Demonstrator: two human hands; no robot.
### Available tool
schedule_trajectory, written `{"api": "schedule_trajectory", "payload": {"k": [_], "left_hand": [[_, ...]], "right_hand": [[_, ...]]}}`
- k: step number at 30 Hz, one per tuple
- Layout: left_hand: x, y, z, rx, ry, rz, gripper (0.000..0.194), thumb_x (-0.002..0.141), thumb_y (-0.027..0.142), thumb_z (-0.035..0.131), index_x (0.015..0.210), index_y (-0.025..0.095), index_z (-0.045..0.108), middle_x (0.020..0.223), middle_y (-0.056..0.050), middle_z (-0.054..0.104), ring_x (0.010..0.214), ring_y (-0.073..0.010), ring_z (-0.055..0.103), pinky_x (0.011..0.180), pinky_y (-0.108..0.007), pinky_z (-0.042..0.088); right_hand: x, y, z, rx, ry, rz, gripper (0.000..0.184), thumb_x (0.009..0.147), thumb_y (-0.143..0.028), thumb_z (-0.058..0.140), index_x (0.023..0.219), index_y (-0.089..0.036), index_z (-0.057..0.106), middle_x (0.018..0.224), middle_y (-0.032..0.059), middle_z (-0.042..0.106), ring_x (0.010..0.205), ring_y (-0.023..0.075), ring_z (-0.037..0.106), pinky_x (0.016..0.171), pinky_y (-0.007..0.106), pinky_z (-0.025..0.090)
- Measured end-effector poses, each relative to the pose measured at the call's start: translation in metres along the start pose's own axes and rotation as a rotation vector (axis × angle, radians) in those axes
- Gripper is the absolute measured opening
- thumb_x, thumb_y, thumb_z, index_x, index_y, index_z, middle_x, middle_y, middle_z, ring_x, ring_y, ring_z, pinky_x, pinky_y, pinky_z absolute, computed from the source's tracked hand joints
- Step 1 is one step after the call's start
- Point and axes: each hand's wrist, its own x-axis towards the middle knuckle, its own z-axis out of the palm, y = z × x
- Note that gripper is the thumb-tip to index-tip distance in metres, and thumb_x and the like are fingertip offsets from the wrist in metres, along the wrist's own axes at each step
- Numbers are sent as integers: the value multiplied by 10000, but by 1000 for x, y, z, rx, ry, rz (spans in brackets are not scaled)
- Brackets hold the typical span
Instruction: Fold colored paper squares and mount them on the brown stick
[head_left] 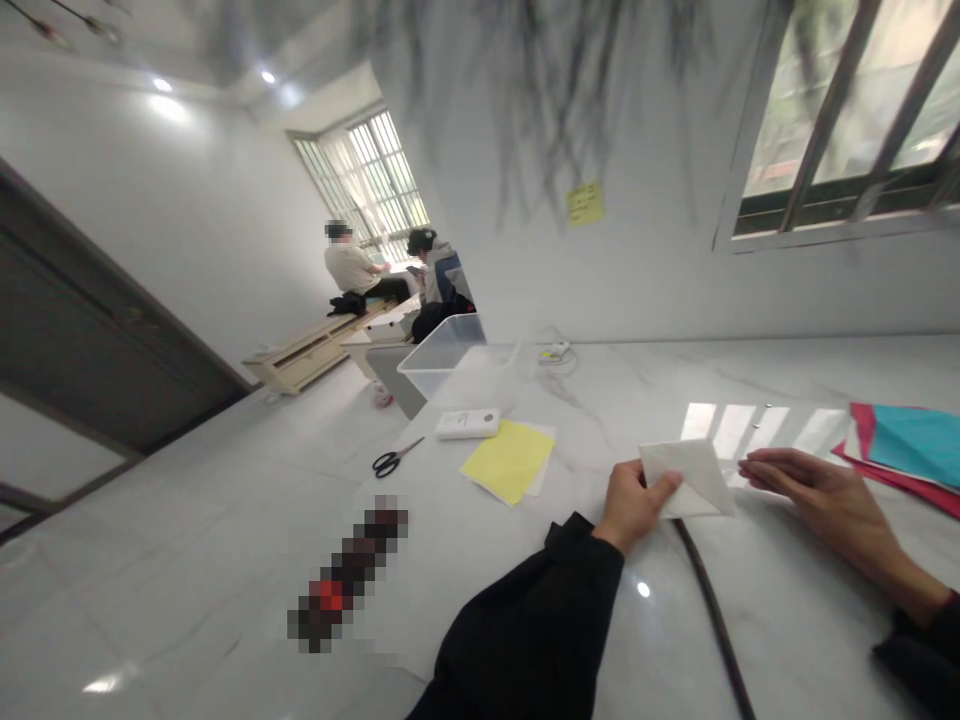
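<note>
My left hand [636, 500] grips a folded white paper [686, 475], squarish with slanting fold lines like an envelope. The thumb lies on top and the other fingers are hidden beneath. To the right, my right hand [817, 500] is held a little apart from the paper, its fingers stretched out and nothing seen in them. A dark cable [709, 590] runs from below the paper toward the front edge of the view. Beyond my right hand lie red sheets [892, 480] and a blue sheet [911, 440].
On the white marbled table, yellow paper [510, 460] lies near a white device [467, 424] and black scissors [396, 458]. A clear plastic bin [442, 350] stands at the back left. A yellow note [585, 203] sticks to the wall. Two people sit by the far window.
</note>
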Motion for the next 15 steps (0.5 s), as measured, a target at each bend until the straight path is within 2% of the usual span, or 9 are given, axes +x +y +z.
{"api": "schedule_trajectory", "payload": {"k": [2, 4, 7, 10, 12, 15], "left_hand": [[-1, 4, -1, 30, -1, -3, 515, 771, 533, 839, 1030, 89, 804, 1115, -180, 800, 979, -296, 761, 911, -419, 594], [-1, 8, -1, 51, -2, -9, 529, 762, 552, 840, 1011, 87, 805, 1086, -177, 804, 944, -291, 759, 883, -406, 592], [-1, 17, 0, 93, -2, -2, 537, 740, 560, 850, 991, 86, 807, 1016, -160, 809, 867, -271, 744, 791, -361, 582], [2, 25, 1, 143, 4, 7, 510, 752, 553, 838, 969, 92, 814, 955, -129, 807, 803, -243, 718, 697, -309, 548], [3, 29, 3, 149, -5, 1, 482, 760, 538, 834, 958, 99, 815, 927, -110, 803, 770, -226, 701, 669, -293, 529], [1, 33, 7, 163, -19, -6, 468, 751, 538, 837, 915, 100, 815, 844, -87, 783, 695, -199, 663, 622, -274, 495]], "right_hand": [[1, 1, 1, 100, -40, 94, 447, 728, -654, 818, 915, -248, 813, 923, 122, 826, 856, 341, 812, 792, 446, 670], [1, -2, 2, 132, -42, 97, 451, 750, -648, 824, 943, -241, 807, 978, 121, 818, 915, 328, 795, 894, 483, 643], [-4, -14, 6, 164, -25, -94, 403, 808, -631, 800, 876, -233, 797, 1151, 123, 761, 1146, 326, 714, 1047, 496, 567], [-11, -31, 17, 147, -121, -255, 311, 889, -559, 764, 865, -250, 788, 1267, 106, 673, 1243, 303, 647, 1133, 488, 492], [-15, -40, 24, 112, -173, -294, 247, 915, -504, 759, 888, -260, 783, 1319, 100, 633, 1303, 302, 606, 1186, 492, 433], [-20, -47, 30, 83, -208, -294, 205, 944, -461, 738, 893, -268, 783, 1324, 102, 609, 1358, 311, 552, 1182, 493, 425]]}}
